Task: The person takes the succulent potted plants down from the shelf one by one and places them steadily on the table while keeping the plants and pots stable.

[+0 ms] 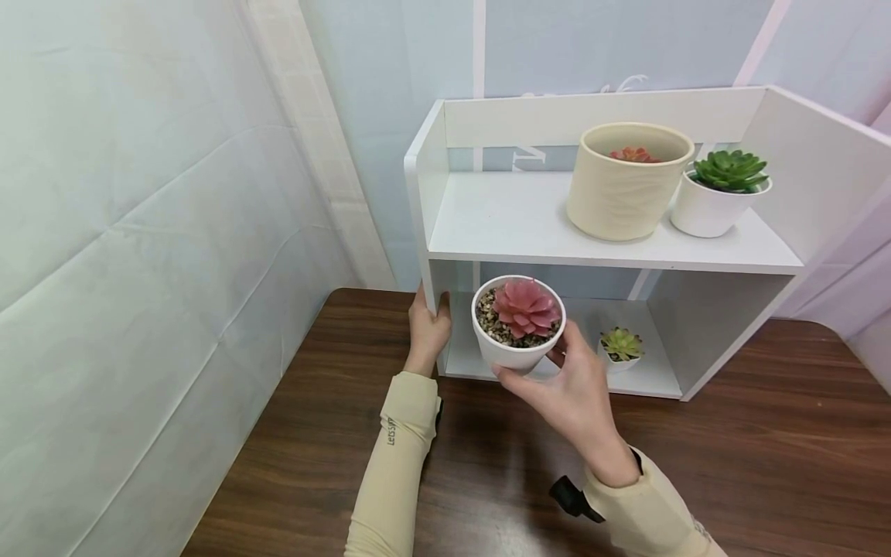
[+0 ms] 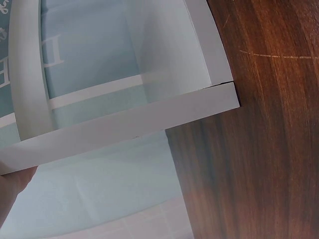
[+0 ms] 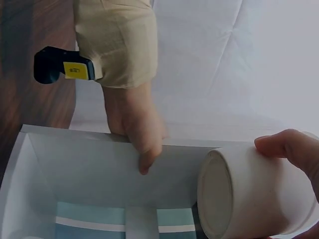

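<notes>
My right hand (image 1: 574,394) holds a white pot (image 1: 513,356) with a pink succulent (image 1: 527,307) and pebbles in it, in front of the shelf's lower compartment. Thumb and fingers lie on opposite sides of the pot; its pale underside (image 3: 216,194) shows in the right wrist view. With my left hand (image 1: 427,329) I grip the left side panel (image 1: 425,201) of the white two-tier shelf, thumb on the inner face. In the left wrist view only a bit of the left hand (image 2: 12,191) shows at the panel's edge.
On the upper tier, a large cream pot (image 1: 612,197) with a red plant stands beside a white pot (image 1: 710,209) with a green succulent. Lower right, a small yellow-green succulent (image 1: 622,344) sits inside. The shelf stands on a dark wooden table (image 1: 306,456), with pale cloth (image 1: 139,232) hanging left.
</notes>
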{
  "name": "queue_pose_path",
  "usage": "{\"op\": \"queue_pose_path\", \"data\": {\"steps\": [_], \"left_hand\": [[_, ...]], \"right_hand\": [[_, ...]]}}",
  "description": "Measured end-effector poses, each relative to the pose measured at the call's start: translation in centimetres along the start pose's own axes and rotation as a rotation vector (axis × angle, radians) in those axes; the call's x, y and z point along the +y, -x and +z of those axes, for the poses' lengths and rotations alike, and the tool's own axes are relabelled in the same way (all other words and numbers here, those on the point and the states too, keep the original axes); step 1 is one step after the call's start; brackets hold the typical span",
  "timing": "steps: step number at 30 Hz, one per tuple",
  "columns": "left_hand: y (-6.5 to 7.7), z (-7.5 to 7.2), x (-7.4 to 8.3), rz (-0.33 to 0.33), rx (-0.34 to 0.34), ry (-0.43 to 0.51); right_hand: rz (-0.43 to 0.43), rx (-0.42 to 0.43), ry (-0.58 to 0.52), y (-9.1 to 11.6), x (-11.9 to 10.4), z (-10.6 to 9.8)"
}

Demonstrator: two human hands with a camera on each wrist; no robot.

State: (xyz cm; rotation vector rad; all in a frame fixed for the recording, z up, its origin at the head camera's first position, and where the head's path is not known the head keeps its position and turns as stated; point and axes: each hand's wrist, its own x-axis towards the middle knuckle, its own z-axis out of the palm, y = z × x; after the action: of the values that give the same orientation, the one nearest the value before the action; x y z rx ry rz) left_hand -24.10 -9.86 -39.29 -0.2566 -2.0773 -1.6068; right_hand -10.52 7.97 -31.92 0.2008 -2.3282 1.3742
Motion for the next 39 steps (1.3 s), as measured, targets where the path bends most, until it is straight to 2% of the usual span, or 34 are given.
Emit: {"op": "queue_pose_path", "data": {"steps": [11, 18, 31, 39], "left_hand": [[0.0, 0.0, -0.1, 0.016, 0.013, -0.014], [0.0, 0.0, -0.1, 0.018, 0.017, -0.016], [0.1, -0.1, -0.1, -0.009, -0.007, 0.006], [0.1, 0.0, -0.2, -0.003, -0.014, 0.029]], "right_hand": [[-0.012, 0.019, 0.052, 0.9, 1.2, 0.7], [0.019, 0.002, 0.034, 1.4, 1.6, 1.1], [0.079, -0.021, 0.077, 2.1, 2.5, 1.8], [0.099, -0.041, 0.094, 2.4, 3.1, 2.1]]}}
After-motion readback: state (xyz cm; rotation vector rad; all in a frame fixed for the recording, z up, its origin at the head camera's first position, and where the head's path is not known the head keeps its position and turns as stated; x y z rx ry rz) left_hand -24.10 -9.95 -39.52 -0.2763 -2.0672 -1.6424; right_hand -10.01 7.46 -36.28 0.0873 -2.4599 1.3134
